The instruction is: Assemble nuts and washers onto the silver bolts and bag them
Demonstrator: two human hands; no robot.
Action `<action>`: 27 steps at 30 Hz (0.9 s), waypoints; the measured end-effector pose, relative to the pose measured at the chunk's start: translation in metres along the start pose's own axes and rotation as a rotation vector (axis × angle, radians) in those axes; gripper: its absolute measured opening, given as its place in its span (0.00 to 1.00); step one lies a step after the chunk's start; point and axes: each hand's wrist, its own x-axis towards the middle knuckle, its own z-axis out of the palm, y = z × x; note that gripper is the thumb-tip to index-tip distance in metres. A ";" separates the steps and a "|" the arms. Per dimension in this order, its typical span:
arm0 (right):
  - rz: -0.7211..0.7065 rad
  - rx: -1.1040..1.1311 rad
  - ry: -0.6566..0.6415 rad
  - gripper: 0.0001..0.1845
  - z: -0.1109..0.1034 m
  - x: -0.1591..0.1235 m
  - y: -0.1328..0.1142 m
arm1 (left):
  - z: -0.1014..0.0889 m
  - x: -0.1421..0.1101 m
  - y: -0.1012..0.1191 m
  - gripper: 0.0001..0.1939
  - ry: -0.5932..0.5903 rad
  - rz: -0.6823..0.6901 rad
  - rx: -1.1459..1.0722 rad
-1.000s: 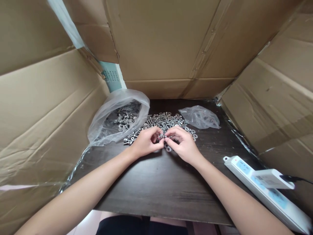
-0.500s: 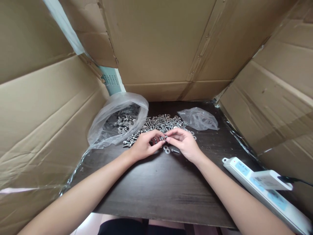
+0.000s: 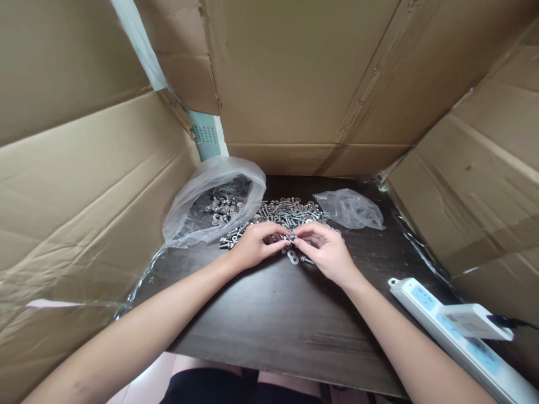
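Over the near edge of a metal heap, my left hand point(image 3: 255, 245) and my right hand point(image 3: 324, 249) meet at the fingertips. Between them is a small shiny bolt point(image 3: 289, 238), pinched by the left thumb and forefinger. The right thumb and forefinger close on its other end; whether they hold a separate small part is too fine to make out. Flat washers point(image 3: 293, 258) and a loose bolt point(image 3: 307, 260) lie on the table just below the fingers. Behind my hands spreads the heap of bolts, nuts and washers point(image 3: 290, 212), partly covered by them.
An open clear plastic bag point(image 3: 174, 227) with more bolts stands at the left of the heap. A crumpled plastic bag point(image 3: 357, 210) lies to its right. A white power strip point(image 3: 452, 331) with a plugged-in adapter is at the right. Cardboard walls point(image 3: 311, 84) surround the dark table point(image 3: 252, 314).
The view has shifted a little, so everything sits slightly further right. My fingertips have come closer together around the small metal parts, and the round end seen in the left fingers has turned.
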 end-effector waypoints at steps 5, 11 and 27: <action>0.110 0.044 -0.045 0.19 -0.002 0.001 0.001 | 0.000 -0.001 0.000 0.08 -0.006 -0.005 0.006; 0.190 0.046 -0.065 0.23 0.003 0.002 -0.001 | 0.000 0.000 0.004 0.09 -0.008 0.043 0.049; -0.035 -0.334 -0.071 0.05 0.003 -0.005 -0.013 | 0.001 0.000 0.003 0.09 -0.003 0.024 0.056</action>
